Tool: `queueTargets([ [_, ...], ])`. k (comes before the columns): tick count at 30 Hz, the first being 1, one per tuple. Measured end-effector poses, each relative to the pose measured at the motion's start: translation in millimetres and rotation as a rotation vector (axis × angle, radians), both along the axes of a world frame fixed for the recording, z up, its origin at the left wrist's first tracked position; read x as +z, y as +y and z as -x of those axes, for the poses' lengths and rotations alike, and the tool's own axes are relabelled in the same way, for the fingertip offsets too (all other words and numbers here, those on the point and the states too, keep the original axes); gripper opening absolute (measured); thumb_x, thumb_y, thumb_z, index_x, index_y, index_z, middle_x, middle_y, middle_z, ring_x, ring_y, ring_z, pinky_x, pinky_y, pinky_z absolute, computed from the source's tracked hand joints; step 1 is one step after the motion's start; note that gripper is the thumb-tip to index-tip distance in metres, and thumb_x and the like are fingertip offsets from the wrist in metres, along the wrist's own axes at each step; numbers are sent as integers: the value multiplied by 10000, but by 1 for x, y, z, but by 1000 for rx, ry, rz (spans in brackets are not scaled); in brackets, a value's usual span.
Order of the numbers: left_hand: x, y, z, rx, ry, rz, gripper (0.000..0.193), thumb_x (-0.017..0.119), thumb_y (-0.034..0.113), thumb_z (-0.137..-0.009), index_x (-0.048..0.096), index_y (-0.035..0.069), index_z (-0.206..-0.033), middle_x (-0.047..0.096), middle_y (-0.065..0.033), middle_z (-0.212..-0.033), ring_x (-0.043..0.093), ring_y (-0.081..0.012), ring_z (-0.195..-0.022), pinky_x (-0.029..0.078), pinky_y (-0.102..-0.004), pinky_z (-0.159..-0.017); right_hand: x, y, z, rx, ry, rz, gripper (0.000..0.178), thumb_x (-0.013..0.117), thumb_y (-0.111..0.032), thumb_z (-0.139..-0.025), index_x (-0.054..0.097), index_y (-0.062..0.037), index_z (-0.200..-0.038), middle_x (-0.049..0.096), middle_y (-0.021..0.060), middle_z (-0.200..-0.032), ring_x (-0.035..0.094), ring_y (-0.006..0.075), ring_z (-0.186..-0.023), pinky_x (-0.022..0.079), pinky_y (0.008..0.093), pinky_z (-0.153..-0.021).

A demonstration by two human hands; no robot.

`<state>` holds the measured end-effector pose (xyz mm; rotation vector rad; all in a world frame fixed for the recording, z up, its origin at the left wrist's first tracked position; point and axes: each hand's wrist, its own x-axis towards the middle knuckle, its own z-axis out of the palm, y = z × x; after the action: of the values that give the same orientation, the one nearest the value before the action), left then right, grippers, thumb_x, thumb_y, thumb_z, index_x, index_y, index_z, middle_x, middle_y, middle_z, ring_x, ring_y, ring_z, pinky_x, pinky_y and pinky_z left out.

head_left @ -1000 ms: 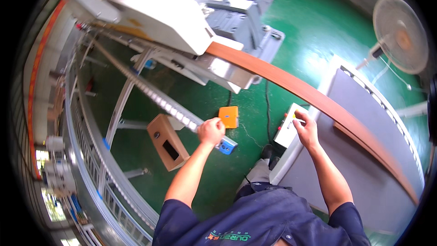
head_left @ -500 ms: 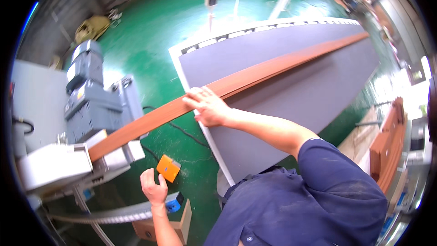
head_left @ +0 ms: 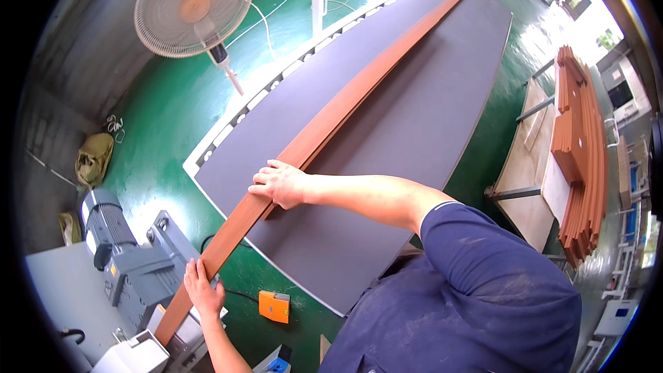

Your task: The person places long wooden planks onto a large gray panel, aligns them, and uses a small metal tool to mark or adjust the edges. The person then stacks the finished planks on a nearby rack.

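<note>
A long reddish-brown board (head_left: 331,114) lies diagonally over a grey-topped table (head_left: 428,103). Its near end runs past the table edge into a white-housed machine (head_left: 131,354) at the lower left. My right hand (head_left: 282,185) grips the board near the table's left edge, fingers curled over its far side. Just below that hand shows the squared end of what looks like a second board, lying along the first. Closer to the machine, my left hand (head_left: 204,293) rests against the board with its fingers stretched out along it.
A grey motor (head_left: 107,224) sits beside the machine. On the green floor lies an orange box-shaped pedal (head_left: 274,307). A standing fan (head_left: 195,7) is beyond the table. To the right, a rack (head_left: 525,193) carries stacked brown boards (head_left: 580,159).
My left hand has risen from beside the machine onto the board. My right hand still holds the board. The whole view has turned, showing more of the fan and rack.
</note>
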<state>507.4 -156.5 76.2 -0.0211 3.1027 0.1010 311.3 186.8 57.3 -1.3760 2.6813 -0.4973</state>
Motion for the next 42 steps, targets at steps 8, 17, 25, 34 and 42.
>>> queueTargets([
  [8, -22, 11, 36, -44, 17, 7, 701, 714, 146, -740, 454, -13, -1371, 517, -237, -1333, 472, -411, -1242, 345, -471, -1077, -9, 91, 51, 11, 86, 13, 460, 683, -189, -724, 598, -155, -1175, 606, 35, -1051, 578, 208, -1074, 356, 418, -996],
  [17, -6, 16, 74, -93, -262, -74, 813, 773, 261, -615, 490, 19, -1337, 568, -257, -1258, 527, -415, -1185, 423, -439, -1029, 2, 163, 96, 5, 77, -106, 518, 739, -292, -767, 566, -191, -1245, 589, 12, -1220, 501, 194, -1241, 230, 538, -1136],
  [25, -1, 113, 133, -109, -220, -173, 655, 806, 303, -621, 570, 52, -1178, 645, -202, -1085, 616, -361, -1029, 504, -418, -907, 36, 246, 112, -181, -26, -127, 577, 717, -148, -779, 526, -150, -1323, 519, 62, -1348, 401, 219, -1349, 203, 528, -1175],
  [34, 8, 224, 179, -89, -106, -367, 449, 698, 154, -582, 582, 42, -1002, 622, -151, -898, 606, -362, -860, 490, -421, -778, -10, 227, 47, -1294, -730, 1196, 725, 747, -292, -803, 406, -28, -1385, 553, 111, -1241, 534, 243, -1142, 430, 370, -983],
  [42, 74, 381, 195, -339, -97, -328, 833, 795, 336, -709, 412, 22, -1378, 592, -195, -1232, 581, -364, -1112, 495, -402, -922, 8, 260, 51, -1060, -1081, 1797, 290, 754, -190, -777, 696, -20, -1004, 700, 87, -930, 636, 206, -976, 507, 401, -809],
])
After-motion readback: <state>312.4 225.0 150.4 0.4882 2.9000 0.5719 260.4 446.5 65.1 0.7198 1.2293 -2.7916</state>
